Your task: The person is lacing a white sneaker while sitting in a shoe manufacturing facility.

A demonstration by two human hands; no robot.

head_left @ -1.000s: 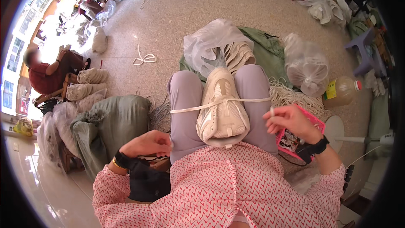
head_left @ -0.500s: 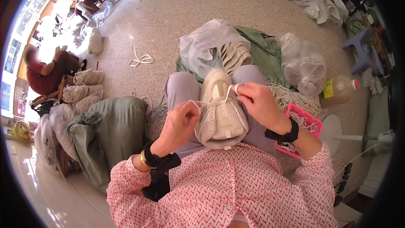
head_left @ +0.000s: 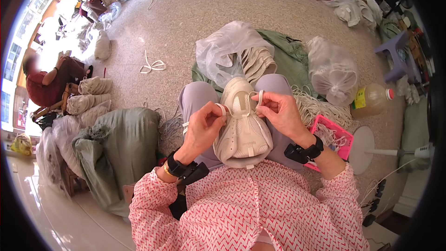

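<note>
Head view shows the fingers of the left hand [head_left: 202, 128] pressed together on one part of the white lace [head_left: 221, 107], which bends over them. Fingers of the right hand [head_left: 282, 117] are closed on the other part, just beside the shoe. Between the hands, the lace crosses the upper side of the beige shoe [head_left: 246, 142]. This shoe lies on the lap [head_left: 196, 96], its toe at the far edge between the knees, its heel near the patterned shirt [head_left: 216, 204].

Beyond the far edge of the lap, on the floor [head_left: 186, 28], a clear bag [head_left: 218, 44] lies with beige shoes [head_left: 260, 65] at its opening, beside a green sheet [head_left: 292, 53]. Past the right edge are a heap of laces [head_left: 320, 111], a pink basket [head_left: 349, 138] and a bottle [head_left: 374, 101]. Past the left edge sits a grey-green sack [head_left: 125, 139].
</note>
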